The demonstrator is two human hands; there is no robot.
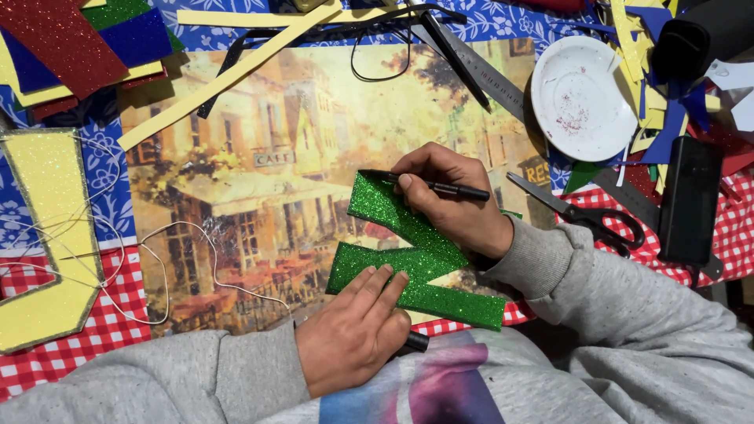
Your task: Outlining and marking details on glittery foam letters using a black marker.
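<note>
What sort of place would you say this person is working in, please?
Most likely a home craft table: glitter foam sheets are piled at one corner, scissors and a steel ruler lie among paper offcuts, and both hands work on a green glitter letter.

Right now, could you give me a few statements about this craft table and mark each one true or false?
1. The right hand holds a black pen. True.
2. The left hand presses on a red glitter shape. False: the glitter shape is green.
3. The scissors lie untouched on the table. True.
4. The white plate is piled with paper scraps. False: it holds only a few reddish specks.
</note>
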